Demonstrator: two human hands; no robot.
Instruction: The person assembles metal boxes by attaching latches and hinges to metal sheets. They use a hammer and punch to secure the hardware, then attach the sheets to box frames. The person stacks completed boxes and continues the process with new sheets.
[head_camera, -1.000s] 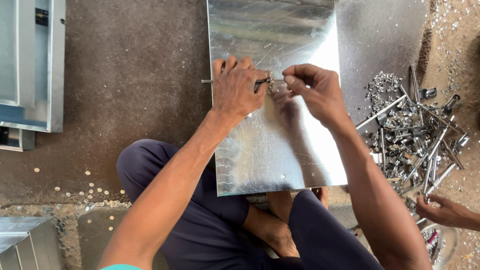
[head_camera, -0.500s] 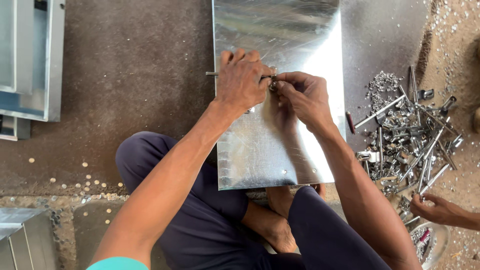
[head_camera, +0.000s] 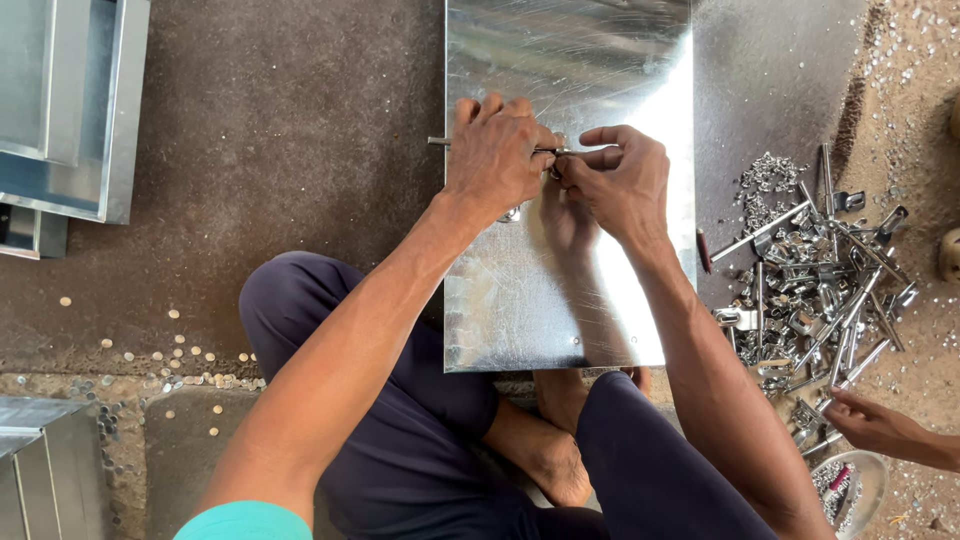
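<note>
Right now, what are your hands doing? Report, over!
Left hand gripping a thin metal rod on the shiny metal sheet. Right hand pinching a small fitting at the rod's tip. Another person's hand by the hardware pile, clear of the sheet.

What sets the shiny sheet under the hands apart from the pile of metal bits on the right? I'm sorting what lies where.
The metal sheet is one large flat rectangle; the pile of metal parts is many small rods and fittings, heaped loosely. The sheet lies in front of the seated person, with the left hand and right hand working over it; the pile sits beside it, with another person's hand at its near edge. Both look like bright silvery metal.
</note>
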